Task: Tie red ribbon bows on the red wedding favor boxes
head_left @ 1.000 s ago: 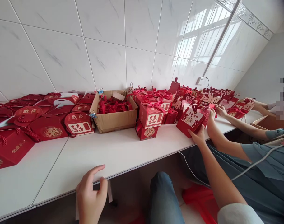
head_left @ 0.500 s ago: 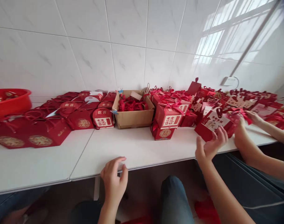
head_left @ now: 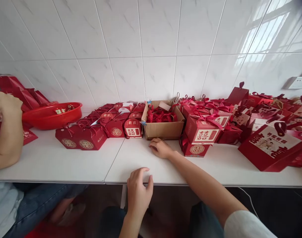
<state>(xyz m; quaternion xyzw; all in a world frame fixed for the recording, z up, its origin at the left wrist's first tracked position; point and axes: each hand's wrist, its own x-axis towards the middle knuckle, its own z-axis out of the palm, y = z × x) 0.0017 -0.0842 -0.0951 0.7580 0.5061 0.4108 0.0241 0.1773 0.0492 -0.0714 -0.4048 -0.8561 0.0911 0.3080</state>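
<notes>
My left hand [head_left: 139, 191] hovers at the front edge of the white table [head_left: 146, 170], thumb and fingers apart, holding nothing. My right hand [head_left: 159, 147] reaches across the table to just in front of a cardboard box [head_left: 164, 130], fingers loosely bent toward the tabletop. Nothing shows in its grasp, though the undersides of the fingers are hidden. Dark red ribbons [head_left: 162, 115] and a pale card [head_left: 164, 106] fill the cardboard box. Right of it, a red gift box [head_left: 202, 130] with a ribbon bow stands on another red box [head_left: 196, 149].
Several red gift boxes [head_left: 91, 137] stand left of the cardboard box. Beyond them is a red plastic basin [head_left: 51, 117], with another person's arm [head_left: 9, 132] at the far left. Many red gift boxes and a tilted red bag [head_left: 270, 148] crowd the right side.
The view has swung left. My right hand has moved left, from beside the red bag to the front of the cardboard box. My left hand stays at the table edge.
</notes>
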